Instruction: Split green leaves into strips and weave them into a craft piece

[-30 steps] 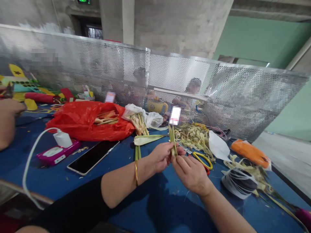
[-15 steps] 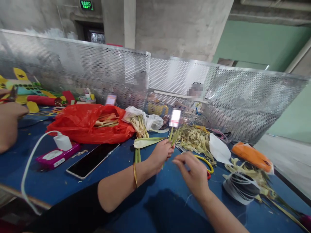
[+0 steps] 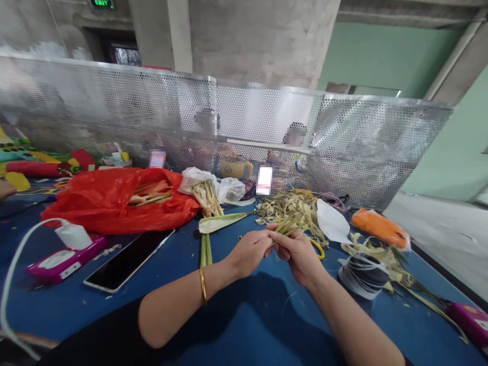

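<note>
My left hand (image 3: 249,252), with a gold bangle on its wrist, is closed on the lower end of a small bunch of green leaf strips (image 3: 288,227). Close against it, my right hand (image 3: 301,256) has its thumb and fingers closed on the same strips, whose tips point up and to the right. What lies between the fingertips is partly hidden. Just beyond the right hand shows the yellow handle (image 3: 318,248) of some scissors. Left of my hands lie a broad pale leaf (image 3: 223,222) and green stalks (image 3: 206,250).
A heap of dry leaf scraps (image 3: 282,206) lies behind my hands. A red plastic bag (image 3: 95,201), a phone (image 3: 127,262) and a purple power strip (image 3: 66,259) are on the left. At right are a cord spool (image 3: 364,276) and an orange packet (image 3: 381,227). A perforated metal screen (image 3: 152,107) stands behind.
My right hand has moved in to meet the left and now grips the strips. The bunch has tilted from upright toward the right. The camera view has shifted to the right.
</note>
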The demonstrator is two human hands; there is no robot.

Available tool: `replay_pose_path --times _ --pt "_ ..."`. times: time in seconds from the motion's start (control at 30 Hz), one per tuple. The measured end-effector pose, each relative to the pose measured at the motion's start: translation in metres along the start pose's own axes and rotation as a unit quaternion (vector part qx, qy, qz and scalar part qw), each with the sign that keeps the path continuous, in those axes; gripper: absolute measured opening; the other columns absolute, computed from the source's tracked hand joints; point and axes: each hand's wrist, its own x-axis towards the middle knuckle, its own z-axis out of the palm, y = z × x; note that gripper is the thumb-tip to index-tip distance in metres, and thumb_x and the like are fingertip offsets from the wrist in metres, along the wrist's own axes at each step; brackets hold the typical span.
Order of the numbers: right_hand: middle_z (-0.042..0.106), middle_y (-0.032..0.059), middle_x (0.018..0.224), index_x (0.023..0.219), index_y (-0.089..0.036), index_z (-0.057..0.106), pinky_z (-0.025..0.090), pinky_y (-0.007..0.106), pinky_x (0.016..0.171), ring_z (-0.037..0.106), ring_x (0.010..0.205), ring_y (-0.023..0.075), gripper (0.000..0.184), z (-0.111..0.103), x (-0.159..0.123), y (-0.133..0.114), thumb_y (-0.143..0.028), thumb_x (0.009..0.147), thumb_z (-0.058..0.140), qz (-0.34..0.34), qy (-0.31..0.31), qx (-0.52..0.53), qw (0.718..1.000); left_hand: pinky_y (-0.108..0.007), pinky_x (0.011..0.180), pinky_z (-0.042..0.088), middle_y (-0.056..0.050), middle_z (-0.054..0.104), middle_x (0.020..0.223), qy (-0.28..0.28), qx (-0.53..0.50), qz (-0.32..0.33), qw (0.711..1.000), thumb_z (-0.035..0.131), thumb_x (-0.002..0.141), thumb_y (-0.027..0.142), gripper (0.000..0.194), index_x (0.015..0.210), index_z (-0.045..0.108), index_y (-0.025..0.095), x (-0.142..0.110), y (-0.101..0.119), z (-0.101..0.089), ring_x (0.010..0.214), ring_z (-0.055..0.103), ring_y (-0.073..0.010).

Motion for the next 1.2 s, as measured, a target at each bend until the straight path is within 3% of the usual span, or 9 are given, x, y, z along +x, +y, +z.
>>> replay_pose_path --times 0.13,0.23,0.33,0.53,0.67,0.73,0.87,0.93,1.2 --pt "0.041 -0.0087 0.038 0.072 -0.013 0.067 0.020 0.020 0.040 0.029 0.036 0.0038 0.023 -0.003 0.001 0.001 -0.034 0.068 0.076 -0.016 0.008 -0.018 1.000 -0.025 0.072 0.037 -0.002 0.064 0.080 -0.030 0.046 0.045 0.997 0.040 0.082 0.018 0.022 0.079 0.062 0.019 -0.001 0.001 0.000 0.077 0.054 -0.0172" --pt "0.042 -0.0074 0.036 0.056 -0.016 0.057 0.026 0.021 0.040 0.035 0.036 0.0054 0.031 -0.003 0.001 0.002 -0.038 0.066 0.077 -0.021 0.028 -0.010 0.999 -0.024 0.066 0.036 -0.001 0.059 0.070 -0.026 0.062 0.025 0.997 0.039 0.087 0.025 0.025 0.079 0.062 0.019 0.001 0.000 0.000 0.068 0.051 -0.0168" --pt "0.049 -0.0065 0.042 0.062 -0.016 0.059 0.032 0.021 0.040 0.044 0.038 0.0074 0.030 -0.004 0.001 -0.005 -0.038 0.061 0.080 -0.012 0.049 0.019 0.999 -0.023 0.060 0.034 0.000 0.052 0.062 -0.029 0.056 0.000 0.998 0.038 0.089 0.030 0.030 0.073 0.061 0.018 0.003 -0.001 -0.003 0.062 0.048 -0.0153" --pt "0.057 -0.0047 0.050 0.066 -0.016 0.060 0.029 0.018 0.036 0.047 0.039 0.0071 0.034 -0.010 0.002 -0.018 -0.037 0.054 0.084 -0.037 0.101 0.002 0.994 -0.023 0.058 0.032 0.002 0.048 0.055 -0.057 0.084 0.000 0.995 0.038 0.090 0.035 0.037 0.065 0.059 0.018 0.008 0.000 -0.018 0.056 0.047 -0.0133" --pt "0.057 -0.0046 0.049 0.066 -0.016 0.060 0.028 0.019 0.036 0.044 0.036 0.0061 0.033 -0.005 0.001 -0.009 -0.038 0.055 0.082 -0.058 0.120 -0.032 0.991 -0.023 0.058 0.035 0.001 0.060 0.068 -0.034 0.062 0.006 0.998 0.044 0.087 0.031 0.023 0.094 0.062 0.018 0.007 -0.002 -0.016 0.057 0.051 -0.0139" --pt "0.055 -0.0050 0.047 0.063 -0.016 0.059 0.029 0.019 0.037 0.044 0.037 0.0064 0.031 -0.002 0.001 -0.004 -0.038 0.057 0.081 -0.065 0.113 -0.043 0.990 -0.024 0.059 0.036 0.000 0.063 0.076 -0.015 0.051 0.017 0.998 0.045 0.087 0.029 0.021 0.096 0.061 0.019 0.006 -0.004 -0.012 0.059 0.053 -0.0139" --pt "0.055 -0.0046 0.048 0.065 -0.016 0.061 0.031 0.019 0.040 0.044 0.040 0.0060 0.028 -0.002 0.001 -0.003 -0.036 0.062 0.079 -0.066 0.079 -0.052 0.993 -0.024 0.064 0.034 -0.001 0.063 0.070 0.017 0.128 0.062 0.990 0.041 0.090 0.028 0.029 0.069 0.059 0.019 0.005 -0.006 -0.009 0.065 0.054 -0.0152" --pt "0.056 -0.0041 0.048 0.069 -0.015 0.062 0.032 0.019 0.041 0.044 0.040 0.0065 0.028 -0.004 0.001 -0.006 -0.037 0.063 0.077 -0.056 0.066 -0.059 0.994 -0.024 0.065 0.034 -0.001 0.063 0.069 0.027 0.158 0.063 0.985 0.041 0.091 0.028 0.032 0.065 0.057 0.019 0.005 -0.006 -0.010 0.068 0.056 -0.0161" --pt "0.055 -0.0036 0.041 0.065 -0.016 0.060 0.036 0.020 0.041 0.045 0.037 0.0080 0.026 -0.007 0.002 -0.004 -0.040 0.066 0.071 -0.062 0.059 -0.142 0.986 -0.025 0.066 0.034 -0.002 0.065 0.081 0.035 0.333 0.065 0.940 0.035 0.096 0.031 0.030 0.086 0.061 0.020 0.000 -0.005 -0.005 0.076 0.058 -0.0167"
